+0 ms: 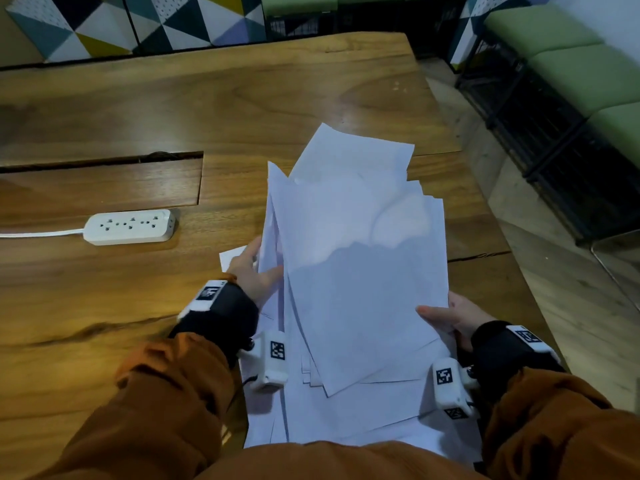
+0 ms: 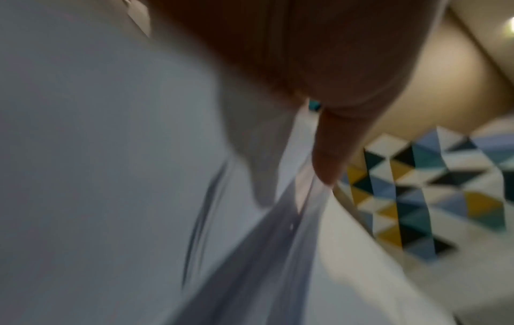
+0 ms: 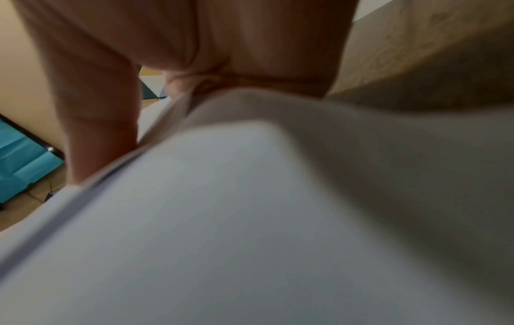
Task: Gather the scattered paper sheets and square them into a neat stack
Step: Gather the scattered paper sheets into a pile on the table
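A loose, uneven bundle of white paper sheets point(image 1: 356, 271) is held up over the wooden table point(image 1: 207, 109), its corners fanned out at different angles. My left hand point(image 1: 254, 271) grips the bundle's left edge, thumb on top; the left wrist view shows a finger point(image 2: 331, 154) against the sheets point(image 2: 97, 154). My right hand point(image 1: 450, 317) pinches the right edge, thumb on the top sheet. In the right wrist view the thumb point(image 3: 102, 123) lies over the paper point(image 3: 222, 220). More sheets point(image 1: 346, 420) lie under the bundle near my body.
A white power strip point(image 1: 130, 226) with its cable lies on the table to the left. The table has a recessed panel point(image 1: 100, 185) at left. Its right edge drops to the floor point(image 1: 540, 237). Green benches point(image 1: 581, 64) and patterned panels point(image 1: 138, 22) stand beyond.
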`<action>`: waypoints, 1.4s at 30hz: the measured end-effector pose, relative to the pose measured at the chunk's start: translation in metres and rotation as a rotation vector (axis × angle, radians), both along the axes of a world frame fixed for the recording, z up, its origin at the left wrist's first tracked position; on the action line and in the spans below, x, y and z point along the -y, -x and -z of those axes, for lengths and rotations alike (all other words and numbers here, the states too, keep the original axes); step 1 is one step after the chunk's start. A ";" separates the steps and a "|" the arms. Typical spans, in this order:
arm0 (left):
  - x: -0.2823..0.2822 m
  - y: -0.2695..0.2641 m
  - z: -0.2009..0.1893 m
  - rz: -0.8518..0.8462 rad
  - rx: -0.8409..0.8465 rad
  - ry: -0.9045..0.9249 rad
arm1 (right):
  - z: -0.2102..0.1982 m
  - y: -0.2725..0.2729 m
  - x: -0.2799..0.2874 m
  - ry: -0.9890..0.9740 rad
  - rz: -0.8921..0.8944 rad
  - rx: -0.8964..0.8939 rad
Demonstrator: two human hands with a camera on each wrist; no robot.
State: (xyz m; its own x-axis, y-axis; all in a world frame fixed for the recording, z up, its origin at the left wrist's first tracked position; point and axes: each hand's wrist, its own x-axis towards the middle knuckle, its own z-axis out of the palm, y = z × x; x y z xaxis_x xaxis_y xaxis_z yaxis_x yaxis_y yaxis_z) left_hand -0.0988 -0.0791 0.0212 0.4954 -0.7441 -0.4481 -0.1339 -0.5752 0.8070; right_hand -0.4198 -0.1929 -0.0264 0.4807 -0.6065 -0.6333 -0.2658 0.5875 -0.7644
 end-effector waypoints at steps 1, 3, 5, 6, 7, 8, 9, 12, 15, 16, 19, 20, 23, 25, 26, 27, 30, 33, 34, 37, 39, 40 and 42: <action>-0.002 0.000 -0.010 -0.026 -0.104 0.038 | 0.001 0.002 0.000 -0.007 0.015 0.017; -0.012 -0.010 -0.019 -0.032 -0.191 -0.020 | 0.001 0.004 -0.001 -0.013 0.034 0.037; -0.021 -0.022 -0.016 -0.133 -0.189 -0.069 | 0.000 0.005 0.000 -0.016 0.030 0.046; -0.025 -0.026 -0.010 -0.194 -0.175 -0.060 | -0.001 0.004 0.000 -0.018 0.023 0.047; -0.029 -0.027 0.000 -0.247 -0.130 -0.058 | -0.001 0.004 0.001 -0.020 0.017 0.041; -0.031 -0.024 0.006 -0.265 -0.064 -0.072 | -0.001 0.003 0.002 -0.020 0.013 0.030; -0.032 -0.022 0.015 -0.207 -0.013 -0.097 | -0.001 0.003 0.002 -0.019 0.010 0.022; -0.029 -0.010 0.029 -0.073 -0.037 -0.031 | -0.003 0.003 0.000 -0.036 0.000 0.050; -0.015 -0.013 0.020 -0.054 -0.252 0.039 | -0.010 0.003 -0.005 -0.102 0.019 0.160; -0.011 -0.016 0.014 0.001 -0.302 0.014 | -0.011 0.002 -0.005 -0.116 0.016 0.163; 0.004 -0.016 0.007 0.154 -0.306 -0.048 | -0.009 -0.002 0.000 -0.142 0.019 0.116; 0.009 -0.012 0.010 0.156 -0.271 -0.067 | -0.009 -0.004 0.002 -0.134 0.029 0.105; 0.015 0.004 0.019 0.194 -0.292 -0.144 | -0.008 -0.008 0.005 -0.118 0.054 0.078; 0.017 0.006 0.022 0.178 -0.297 -0.098 | -0.002 -0.006 0.008 -0.079 0.047 0.026; 0.018 0.005 0.021 0.144 -0.276 -0.039 | 0.000 -0.004 0.010 -0.057 0.040 -0.007; 0.020 0.002 0.020 0.075 -0.240 0.020 | 0.003 -0.002 0.012 -0.050 0.043 -0.020; 0.028 -0.012 0.019 -0.205 -0.216 0.084 | 0.004 0.000 0.013 -0.051 0.022 -0.042; 0.037 -0.028 0.022 -0.258 -0.211 0.080 | -0.001 -0.002 0.013 -0.065 0.013 -0.050; 0.039 -0.032 0.023 -0.224 -0.175 0.070 | -0.001 -0.002 0.012 -0.067 0.012 -0.052; 0.048 -0.037 0.027 -0.232 -0.087 0.024 | -0.002 -0.002 0.011 -0.061 0.019 -0.080; 0.051 -0.036 0.029 -0.241 -0.074 0.003 | -0.002 -0.002 0.012 -0.065 0.028 -0.074; 0.050 -0.035 0.028 -0.233 -0.066 -0.018 | -0.003 -0.002 0.012 -0.071 0.029 -0.075; 0.041 -0.031 0.027 -0.191 -0.069 -0.067 | -0.004 -0.002 0.011 -0.068 0.034 -0.068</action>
State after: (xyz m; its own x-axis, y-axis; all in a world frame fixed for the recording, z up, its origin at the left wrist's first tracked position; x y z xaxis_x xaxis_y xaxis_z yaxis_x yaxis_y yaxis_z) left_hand -0.0674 -0.1197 -0.0057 0.5911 -0.6070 -0.5312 0.0366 -0.6377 0.7694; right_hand -0.4174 -0.2038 -0.0228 0.4154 -0.5763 -0.7038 -0.2945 0.6468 -0.7035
